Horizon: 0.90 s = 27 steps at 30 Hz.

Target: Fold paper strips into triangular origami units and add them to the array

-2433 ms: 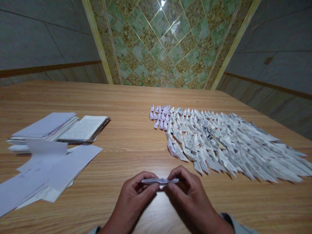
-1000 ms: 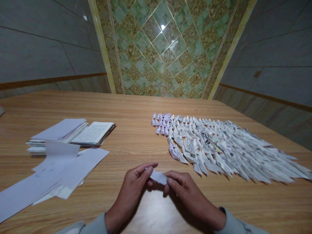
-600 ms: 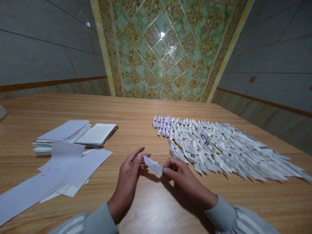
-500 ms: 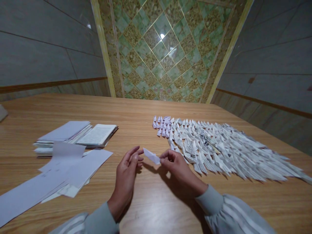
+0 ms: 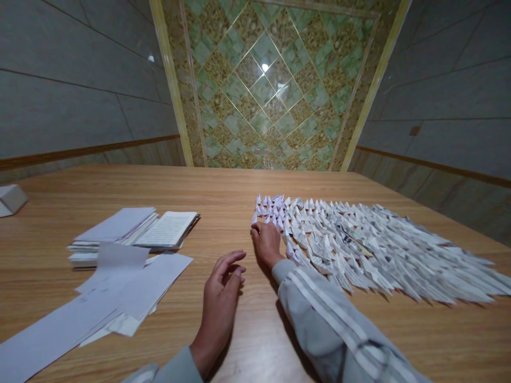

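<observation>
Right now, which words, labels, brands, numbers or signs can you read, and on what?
None can be read.
Printed page: lines of print, too small.
Loose white sheets: a few faint marks, too blurred.
Folded paper pieces: dark markings on many, too small and blurred.

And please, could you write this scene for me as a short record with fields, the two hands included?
Left hand: loosely open, no paper seen in it
Right hand: fingers bent at a lilac paper boat; grip unclear
Right side: lilac boats, then many whitish printed-paper boats
Left side: paper stack, printed pages, loose sheets
Surface: wood-grain table
</observation>
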Available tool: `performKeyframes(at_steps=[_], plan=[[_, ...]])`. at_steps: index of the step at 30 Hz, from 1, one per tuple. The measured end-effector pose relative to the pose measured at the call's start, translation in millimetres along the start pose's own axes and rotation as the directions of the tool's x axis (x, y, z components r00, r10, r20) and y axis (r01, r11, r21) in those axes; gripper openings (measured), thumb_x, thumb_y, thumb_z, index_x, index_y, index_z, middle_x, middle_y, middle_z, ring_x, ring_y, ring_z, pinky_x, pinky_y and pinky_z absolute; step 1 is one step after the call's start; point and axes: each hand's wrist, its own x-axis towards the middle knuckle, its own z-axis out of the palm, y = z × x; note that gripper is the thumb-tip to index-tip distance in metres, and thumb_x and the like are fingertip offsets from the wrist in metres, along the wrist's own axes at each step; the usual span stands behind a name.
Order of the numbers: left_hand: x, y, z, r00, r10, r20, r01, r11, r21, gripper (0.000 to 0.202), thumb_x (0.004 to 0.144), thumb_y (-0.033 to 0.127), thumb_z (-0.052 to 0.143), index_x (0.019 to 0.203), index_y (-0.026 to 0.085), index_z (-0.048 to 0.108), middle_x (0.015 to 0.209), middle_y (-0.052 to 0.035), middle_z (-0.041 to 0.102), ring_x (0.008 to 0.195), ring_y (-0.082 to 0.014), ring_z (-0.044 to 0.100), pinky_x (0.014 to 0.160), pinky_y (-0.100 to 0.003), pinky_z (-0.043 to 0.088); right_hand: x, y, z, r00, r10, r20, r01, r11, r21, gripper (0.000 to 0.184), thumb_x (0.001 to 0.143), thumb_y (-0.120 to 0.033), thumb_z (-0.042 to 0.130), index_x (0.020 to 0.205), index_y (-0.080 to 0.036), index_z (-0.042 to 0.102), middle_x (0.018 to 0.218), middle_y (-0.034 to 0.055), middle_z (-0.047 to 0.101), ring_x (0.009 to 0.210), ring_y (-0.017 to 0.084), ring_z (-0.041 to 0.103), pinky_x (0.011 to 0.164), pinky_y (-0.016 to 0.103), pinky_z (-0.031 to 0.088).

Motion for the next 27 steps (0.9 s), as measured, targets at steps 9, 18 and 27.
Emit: performKeyframes(at_steps=[9, 18, 27], plan=[[-3.1, 2.5, 1.7, 1.0, 0.015, 0.02, -0.016, 1.0, 0.014, 0.03, 0.081, 0.033, 0.068, 0.107, 0.02, 0.075, 0.115, -0.0093, 0.071, 0.081, -0.0192, 0.065, 0.063, -0.026, 0.052, 16.0, 9.7, 7.7, 0.998, -0.04, 0.04, 0.049, 0.96, -0.277, 0.03, 0.1, -0.034, 0.063, 0.126, -0.018, 0.062, 0.128, 0.0098, 0.063, 0.108, 0.024, 0.065, 0.091, 0.045, 0.057], [-2.1, 2.0, 3.0, 0.999, 0.007, 0.036, -0.008, 1.0, 0.025, 0.027, 0.079, 0.032, 0.068, 0.102, 0.021, 0.077, 0.118, -0.0096, 0.07, 0.085, -0.0202, 0.066, 0.065, -0.026, 0.054, 15.4, 12.5, 8.3, 0.999, -0.038, 0.024, 0.043, 0.945, -0.326, 0.032, 0.1, -0.034, 0.064, 0.126, -0.017, 0.061, 0.128, 0.0099, 0.063, 0.109, 0.025, 0.065, 0.092, 0.046, 0.057], [-3.1, 1.8, 2.4, 0.999, -0.008, 0.05, 0.006, 0.999, 0.033, 0.027, 0.08, 0.032, 0.068, 0.103, 0.02, 0.076, 0.121, -0.0101, 0.069, 0.081, -0.0193, 0.066, 0.062, -0.026, 0.053, 15.7, 13.2, 9.5, 0.999, -0.03, -0.028, 0.018, 0.933, -0.36, 0.03, 0.1, -0.033, 0.063, 0.126, -0.017, 0.062, 0.128, 0.0097, 0.063, 0.109, 0.025, 0.065, 0.092, 0.046, 0.057]])
